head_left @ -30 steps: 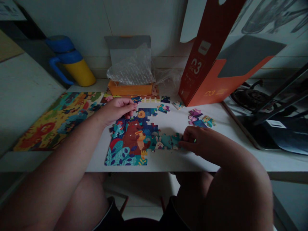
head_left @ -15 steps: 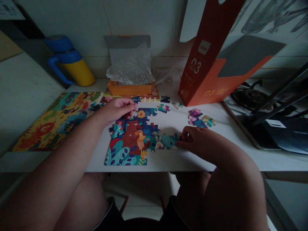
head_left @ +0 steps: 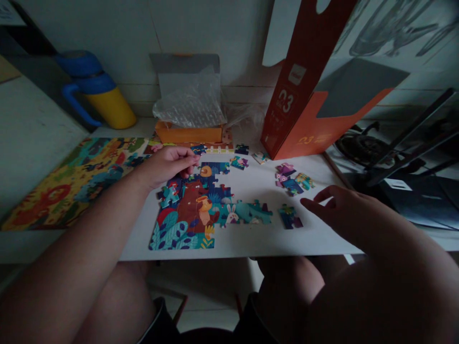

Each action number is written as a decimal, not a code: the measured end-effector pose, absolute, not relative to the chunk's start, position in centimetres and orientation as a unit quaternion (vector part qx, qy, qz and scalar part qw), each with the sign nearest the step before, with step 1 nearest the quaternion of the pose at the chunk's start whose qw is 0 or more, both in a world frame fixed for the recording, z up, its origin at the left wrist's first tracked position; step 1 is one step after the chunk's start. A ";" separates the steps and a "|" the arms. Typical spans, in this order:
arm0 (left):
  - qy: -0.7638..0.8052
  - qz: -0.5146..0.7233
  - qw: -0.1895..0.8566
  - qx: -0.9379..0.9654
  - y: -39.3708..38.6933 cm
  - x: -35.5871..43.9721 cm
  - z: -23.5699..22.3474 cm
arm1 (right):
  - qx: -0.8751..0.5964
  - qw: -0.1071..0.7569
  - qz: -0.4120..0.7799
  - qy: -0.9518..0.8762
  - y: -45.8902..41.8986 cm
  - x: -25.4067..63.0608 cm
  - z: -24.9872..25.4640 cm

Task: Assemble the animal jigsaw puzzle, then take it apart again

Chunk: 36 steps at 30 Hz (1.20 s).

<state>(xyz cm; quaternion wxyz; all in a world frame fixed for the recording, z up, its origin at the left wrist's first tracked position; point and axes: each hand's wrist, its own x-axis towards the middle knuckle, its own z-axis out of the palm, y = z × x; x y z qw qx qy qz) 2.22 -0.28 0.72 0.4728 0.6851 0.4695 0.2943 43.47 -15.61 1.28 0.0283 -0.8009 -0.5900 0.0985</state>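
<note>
Right hand [head_left: 339,210]: fingers apart, empty, withdrawn rightward from assembled puzzle [head_left: 195,210] since last frame. I now see one loose piece [head_left: 288,216] between them, apart from puzzle. Left hand [head_left: 167,165]: fingers together, covering puzzle's upper left; can't tell whether anything's gripped. Beyond: one flask [head_left: 111,107], one piece cluster [head_left: 304,180], overlapping, hard to count.
</note>
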 end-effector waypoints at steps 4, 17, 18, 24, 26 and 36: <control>0.459 0.294 0.477 0.690 0.0 2.1 0.5 | -0.789 0.015 0.098 -0.606 -16.4 42.4 0.8; 0.460 0.291 0.477 0.690 0.1 2.1 0.4 | -0.734 -0.027 0.151 -0.662 -14.9 39.7 0.9; 0.458 0.291 0.477 0.691 0.1 2.1 0.3 | -0.728 -0.027 0.155 -0.667 -14.9 39.6 1.2; 0.454 0.294 0.477 0.693 0.1 2.0 0.2 | -0.717 -0.018 0.162 -0.678 -14.8 39.1 1.8; 0.458 0.292 0.474 0.694 0.1 2.1 0.4 | -0.708 -0.013 0.172 -0.685 -15.0 39.3 1.8; 0.461 0.288 0.480 0.688 0.3 2.0 0.1 | -0.662 0.096 0.247 -0.701 -15.3 42.2 2.4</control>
